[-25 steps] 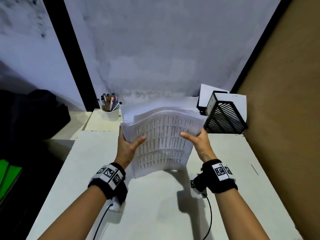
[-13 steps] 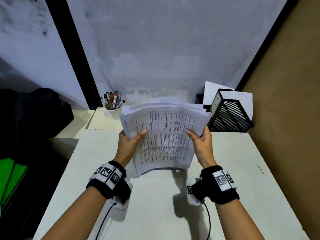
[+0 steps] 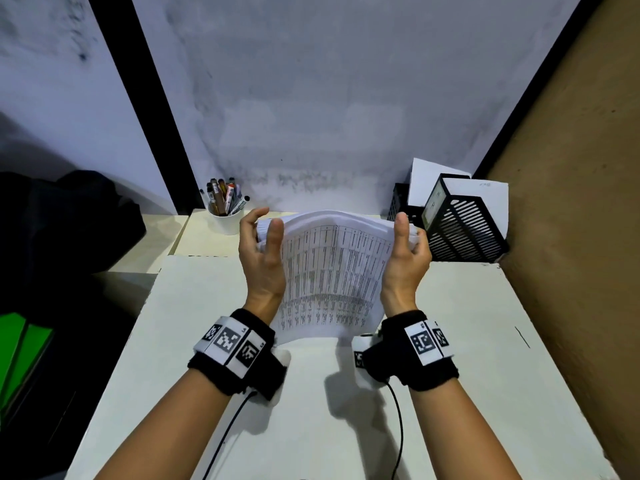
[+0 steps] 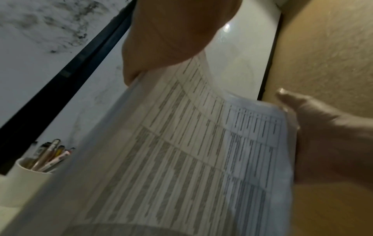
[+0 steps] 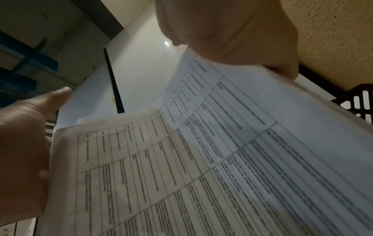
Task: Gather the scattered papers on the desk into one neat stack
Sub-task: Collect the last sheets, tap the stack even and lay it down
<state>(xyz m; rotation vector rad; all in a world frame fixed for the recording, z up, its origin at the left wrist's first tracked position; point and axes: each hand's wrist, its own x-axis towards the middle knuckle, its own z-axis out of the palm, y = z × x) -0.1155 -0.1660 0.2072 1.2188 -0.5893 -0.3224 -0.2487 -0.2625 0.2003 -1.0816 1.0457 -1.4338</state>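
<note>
Our left hand (image 3: pixel 263 261) and right hand (image 3: pixel 405 261) loosely cup the side edges of the printed paper stack (image 3: pixel 332 271), upright over the desk (image 3: pixel 467 358); we should tap its lower edge down, palms squeezing evenly.

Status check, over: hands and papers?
Left hand and right hand both grip paper stack by its sides. Stack tilted up, bowed, above desk. Mesh organizer close beside right hand.
</note>
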